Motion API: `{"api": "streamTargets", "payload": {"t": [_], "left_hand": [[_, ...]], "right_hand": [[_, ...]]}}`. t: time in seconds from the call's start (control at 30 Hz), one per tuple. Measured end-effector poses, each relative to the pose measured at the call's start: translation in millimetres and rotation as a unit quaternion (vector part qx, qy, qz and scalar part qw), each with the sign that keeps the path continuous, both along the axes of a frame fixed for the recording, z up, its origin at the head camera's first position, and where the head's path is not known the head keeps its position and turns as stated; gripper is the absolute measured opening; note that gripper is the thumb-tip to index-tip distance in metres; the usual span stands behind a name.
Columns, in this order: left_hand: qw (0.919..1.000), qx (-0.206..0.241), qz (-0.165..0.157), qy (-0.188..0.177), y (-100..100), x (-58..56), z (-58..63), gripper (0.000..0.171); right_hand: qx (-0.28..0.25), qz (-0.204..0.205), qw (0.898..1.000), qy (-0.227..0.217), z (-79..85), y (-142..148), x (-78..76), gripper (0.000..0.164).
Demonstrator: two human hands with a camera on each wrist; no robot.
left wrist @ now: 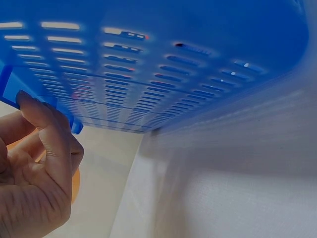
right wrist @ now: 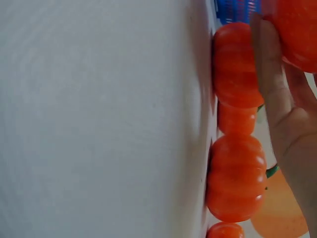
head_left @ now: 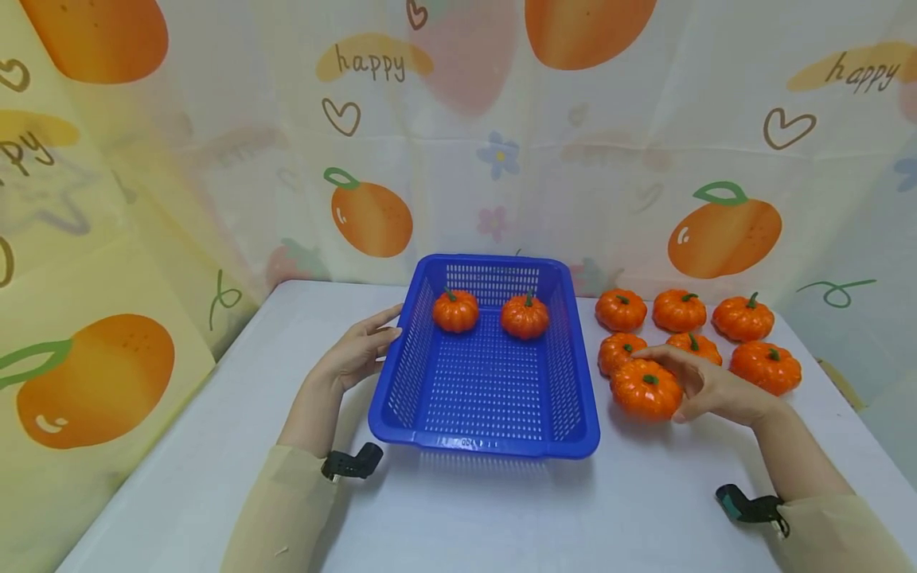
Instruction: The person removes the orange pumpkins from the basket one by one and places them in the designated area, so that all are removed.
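Observation:
A blue plastic basket [head_left: 487,438] with slotted walls stands on the table, holding two small orange pumpkins, a left one [head_left: 455,311] and a right one [head_left: 525,317], near its far wall. My left hand [head_left: 361,348] grips the basket's left rim; the left wrist view shows its bent fingers [left wrist: 43,131] at the edge. Right of the basket, my right hand [head_left: 705,383] holds an orange pumpkin [head_left: 646,390] with a green stem between thumb and fingers. This pumpkin [right wrist: 299,34] appears raised off the table in the right wrist view.
Several more pumpkins sit in two rows on the right of the table, among them a back-row pumpkin [head_left: 679,310] and a front-row pumpkin [head_left: 765,368]. A patterned cloth [head_left: 458,183] hangs behind the white table [head_left: 473,517].

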State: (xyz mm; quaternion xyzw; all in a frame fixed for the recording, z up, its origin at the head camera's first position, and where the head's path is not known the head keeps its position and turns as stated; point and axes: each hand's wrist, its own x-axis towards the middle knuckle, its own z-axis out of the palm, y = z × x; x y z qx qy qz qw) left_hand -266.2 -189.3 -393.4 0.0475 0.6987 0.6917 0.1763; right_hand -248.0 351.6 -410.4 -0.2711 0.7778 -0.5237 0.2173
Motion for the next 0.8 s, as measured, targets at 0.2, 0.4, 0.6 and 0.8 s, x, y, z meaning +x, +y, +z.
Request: {"api": "streamTargets", "payload": {"t": [0.2, 0.4, 0.6, 0.8], "left_hand": [[1.0, -0.001, 0.0, 0.0, -0.2, 0.2, -0.2, 0.061], [1.0, 0.002, 0.001, -0.001, -0.5, -0.3, -1.1, 0.061], [1.0, 0.005, 0.002, 0.0, -0.1, -0.3, -1.5, 0.061], [1.0, 0.003, 0.003, 0.002, 0.4, 0.4, -0.6, 0.061]], "right_hand": [[0.064, 0.022, 0.998, -0.008, -5.3, -0.7, 1.7, 0.081], [0.098, 0.059, 0.993, -0.02, -10.1, -0.5, 1.2, 0.083], [0.118, 0.069, 0.99, -0.024, -9.9, -1.2, 1.1, 0.083], [0.14, 0.056, 0.988, -0.033, -5.4, -4.4, 3.7, 0.083]]}}
